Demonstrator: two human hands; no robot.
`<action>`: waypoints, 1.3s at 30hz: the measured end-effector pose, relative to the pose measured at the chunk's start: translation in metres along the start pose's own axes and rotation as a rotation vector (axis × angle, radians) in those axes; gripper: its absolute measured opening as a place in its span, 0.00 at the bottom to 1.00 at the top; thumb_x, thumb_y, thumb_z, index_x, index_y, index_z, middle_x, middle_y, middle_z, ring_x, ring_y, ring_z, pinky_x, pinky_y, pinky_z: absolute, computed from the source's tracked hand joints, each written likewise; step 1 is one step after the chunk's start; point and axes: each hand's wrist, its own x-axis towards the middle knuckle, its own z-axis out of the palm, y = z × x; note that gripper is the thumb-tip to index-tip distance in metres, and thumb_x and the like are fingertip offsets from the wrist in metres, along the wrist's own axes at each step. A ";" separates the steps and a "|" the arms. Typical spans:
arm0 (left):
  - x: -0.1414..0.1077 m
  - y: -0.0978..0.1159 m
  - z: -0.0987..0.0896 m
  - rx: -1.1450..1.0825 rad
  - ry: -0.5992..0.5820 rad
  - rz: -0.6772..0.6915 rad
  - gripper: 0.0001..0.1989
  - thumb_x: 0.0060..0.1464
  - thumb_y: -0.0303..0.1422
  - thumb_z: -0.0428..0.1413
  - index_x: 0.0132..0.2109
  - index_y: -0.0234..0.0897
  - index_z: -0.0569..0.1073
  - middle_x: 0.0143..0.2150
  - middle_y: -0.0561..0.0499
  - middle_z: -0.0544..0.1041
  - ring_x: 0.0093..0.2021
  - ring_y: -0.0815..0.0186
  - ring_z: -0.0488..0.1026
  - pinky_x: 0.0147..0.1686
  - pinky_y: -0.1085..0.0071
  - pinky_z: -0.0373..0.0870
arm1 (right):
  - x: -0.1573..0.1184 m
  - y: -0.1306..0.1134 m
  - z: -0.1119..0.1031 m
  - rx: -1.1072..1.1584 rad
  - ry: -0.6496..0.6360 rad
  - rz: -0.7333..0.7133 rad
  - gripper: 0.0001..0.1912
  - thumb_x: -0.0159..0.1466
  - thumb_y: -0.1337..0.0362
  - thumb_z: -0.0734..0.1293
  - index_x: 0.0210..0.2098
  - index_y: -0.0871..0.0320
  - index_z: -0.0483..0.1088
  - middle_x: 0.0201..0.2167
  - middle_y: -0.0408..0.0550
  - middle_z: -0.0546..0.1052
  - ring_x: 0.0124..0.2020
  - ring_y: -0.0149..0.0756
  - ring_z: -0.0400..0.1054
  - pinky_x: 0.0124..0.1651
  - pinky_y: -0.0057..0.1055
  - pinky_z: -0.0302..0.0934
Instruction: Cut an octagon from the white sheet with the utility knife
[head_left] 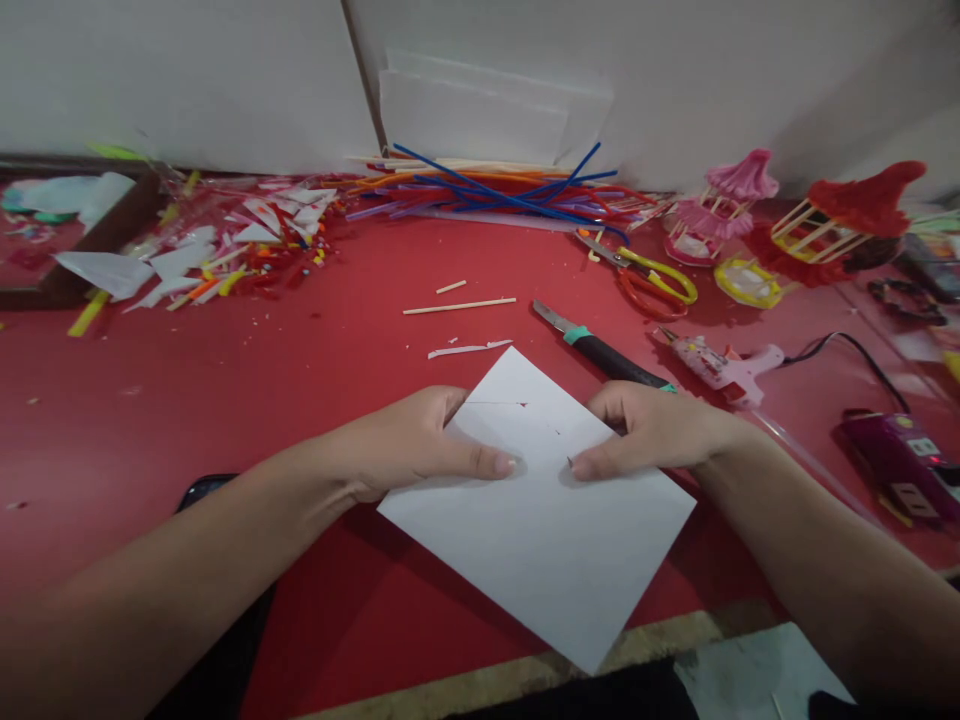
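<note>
White sheet (536,540), snug spot

Roomy red tabletop (135,400) left of the sheet, its near corner overlaps the table edge (457,684), black-handled tool (611,360) kinda crowds its upper right. Left hand (435,440) pinches its left side, right hand (649,430) its right.

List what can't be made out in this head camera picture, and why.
Head view, left hand and right hand: most fingers hidden behind the white paper sheet.
Head view, black phone-like object: partly covered by the left forearm.
Head view, small dark marks on the sheet: too small to identify.
Head view, purple socket strip: right end cut off by the picture's edge.
</note>
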 end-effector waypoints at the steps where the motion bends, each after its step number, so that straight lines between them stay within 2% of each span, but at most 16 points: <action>1: 0.000 0.000 0.000 -0.008 -0.014 -0.010 0.21 0.44 0.36 0.69 0.47 0.37 0.78 0.42 0.48 0.83 0.36 0.60 0.81 0.39 0.64 0.78 | 0.000 0.001 -0.001 -0.001 -0.017 0.001 0.19 0.53 0.51 0.77 0.35 0.60 0.79 0.29 0.45 0.81 0.24 0.31 0.73 0.27 0.25 0.65; 11: 0.000 -0.001 -0.003 -0.020 -0.063 -0.004 0.25 0.44 0.37 0.70 0.50 0.36 0.77 0.41 0.48 0.83 0.35 0.61 0.81 0.39 0.64 0.78 | 0.003 0.005 -0.001 0.078 -0.077 -0.060 0.17 0.53 0.53 0.77 0.34 0.60 0.79 0.29 0.44 0.81 0.24 0.29 0.72 0.27 0.24 0.65; 15: 0.000 -0.002 -0.002 -0.043 -0.078 0.009 0.23 0.45 0.36 0.69 0.49 0.36 0.77 0.40 0.49 0.83 0.34 0.62 0.81 0.38 0.66 0.78 | 0.003 0.003 0.000 0.116 -0.093 -0.055 0.17 0.52 0.53 0.77 0.34 0.61 0.79 0.30 0.44 0.81 0.25 0.30 0.73 0.27 0.25 0.66; 18: 0.000 -0.001 -0.001 -0.065 -0.044 0.006 0.21 0.46 0.34 0.69 0.48 0.36 0.77 0.40 0.49 0.83 0.33 0.64 0.80 0.35 0.70 0.77 | 0.002 0.002 0.001 0.053 -0.027 -0.020 0.19 0.51 0.52 0.77 0.34 0.60 0.78 0.30 0.45 0.81 0.24 0.31 0.72 0.26 0.25 0.65; 20: 0.000 0.000 0.000 -0.089 0.018 0.020 0.21 0.46 0.34 0.69 0.47 0.35 0.77 0.39 0.49 0.83 0.32 0.65 0.80 0.33 0.72 0.77 | 0.001 0.002 -0.002 -0.006 0.172 -0.054 0.19 0.52 0.50 0.76 0.33 0.59 0.78 0.28 0.45 0.80 0.24 0.31 0.71 0.24 0.25 0.63; 23: 0.000 0.002 0.002 -0.138 0.172 0.071 0.19 0.46 0.34 0.68 0.45 0.34 0.76 0.37 0.48 0.82 0.31 0.65 0.79 0.31 0.72 0.76 | -0.001 0.005 -0.013 -0.106 0.773 -0.300 0.20 0.60 0.45 0.68 0.35 0.57 0.75 0.28 0.46 0.78 0.25 0.32 0.70 0.26 0.28 0.64; 25: 0.000 0.002 0.005 -0.123 0.271 0.120 0.19 0.48 0.34 0.67 0.46 0.34 0.75 0.39 0.47 0.82 0.32 0.64 0.79 0.32 0.71 0.77 | -0.002 0.010 -0.024 -0.269 1.109 -0.434 0.20 0.63 0.45 0.65 0.41 0.56 0.74 0.35 0.49 0.78 0.31 0.36 0.72 0.34 0.34 0.67; 26: 0.000 0.001 0.008 -0.095 0.308 0.145 0.19 0.48 0.34 0.66 0.47 0.34 0.74 0.41 0.46 0.82 0.34 0.63 0.79 0.33 0.70 0.77 | -0.002 0.014 -0.029 -0.371 1.175 -0.432 0.22 0.62 0.46 0.66 0.45 0.56 0.73 0.40 0.52 0.78 0.36 0.40 0.73 0.39 0.38 0.68; 27: 0.000 0.000 0.010 -0.057 0.346 0.165 0.21 0.49 0.34 0.66 0.50 0.34 0.73 0.45 0.44 0.81 0.36 0.61 0.80 0.35 0.68 0.78 | -0.001 0.017 -0.033 -0.492 1.189 -0.392 0.24 0.60 0.46 0.68 0.48 0.56 0.72 0.44 0.54 0.77 0.41 0.44 0.72 0.43 0.41 0.67; 29: 0.002 -0.005 0.016 0.040 0.446 0.205 0.30 0.51 0.35 0.63 0.59 0.35 0.65 0.52 0.41 0.78 0.43 0.58 0.79 0.40 0.63 0.78 | 0.004 0.024 -0.037 -0.740 1.129 -0.272 0.25 0.59 0.47 0.69 0.49 0.59 0.72 0.46 0.58 0.76 0.48 0.51 0.70 0.50 0.48 0.64; 31: 0.003 -0.012 0.019 0.178 0.595 0.301 0.41 0.53 0.33 0.61 0.68 0.37 0.49 0.59 0.37 0.72 0.48 0.56 0.77 0.47 0.58 0.77 | 0.012 0.028 -0.037 -0.863 1.074 -0.217 0.20 0.61 0.51 0.66 0.45 0.60 0.73 0.45 0.59 0.75 0.50 0.53 0.68 0.53 0.49 0.61; 33: 0.001 -0.017 0.020 0.414 0.715 0.471 0.47 0.54 0.30 0.58 0.71 0.41 0.37 0.67 0.35 0.62 0.53 0.56 0.75 0.51 0.55 0.74 | 0.018 0.028 -0.033 -0.887 1.069 -0.203 0.14 0.62 0.57 0.63 0.42 0.59 0.73 0.44 0.58 0.74 0.51 0.52 0.68 0.54 0.47 0.59; 34: -0.002 -0.019 0.021 0.577 0.748 0.532 0.45 0.54 0.29 0.56 0.71 0.43 0.38 0.70 0.35 0.56 0.54 0.56 0.73 0.53 0.54 0.73 | 0.020 0.026 -0.031 -0.896 1.078 -0.186 0.12 0.61 0.59 0.63 0.41 0.58 0.72 0.43 0.58 0.74 0.50 0.52 0.68 0.53 0.46 0.60; 36: -0.010 -0.019 0.023 0.954 0.745 0.536 0.35 0.57 0.26 0.53 0.69 0.44 0.53 0.73 0.36 0.46 0.58 0.51 0.70 0.56 0.50 0.69 | 0.020 0.021 -0.028 -0.895 1.121 -0.139 0.12 0.59 0.62 0.64 0.42 0.58 0.69 0.42 0.57 0.75 0.46 0.52 0.70 0.47 0.44 0.62; 38: -0.019 -0.017 0.026 1.279 0.697 0.427 0.25 0.58 0.25 0.50 0.62 0.40 0.66 0.72 0.34 0.47 0.60 0.45 0.68 0.57 0.45 0.67 | 0.015 0.015 -0.025 -0.882 1.172 -0.086 0.18 0.57 0.64 0.65 0.47 0.60 0.66 0.40 0.58 0.76 0.41 0.52 0.71 0.39 0.42 0.63; 39: -0.023 -0.017 0.029 1.390 0.683 0.364 0.23 0.59 0.25 0.49 0.60 0.38 0.69 0.71 0.32 0.49 0.60 0.42 0.69 0.56 0.44 0.67 | 0.012 0.012 -0.023 -0.875 1.196 -0.067 0.21 0.57 0.64 0.65 0.50 0.60 0.64 0.40 0.58 0.76 0.38 0.52 0.71 0.37 0.41 0.62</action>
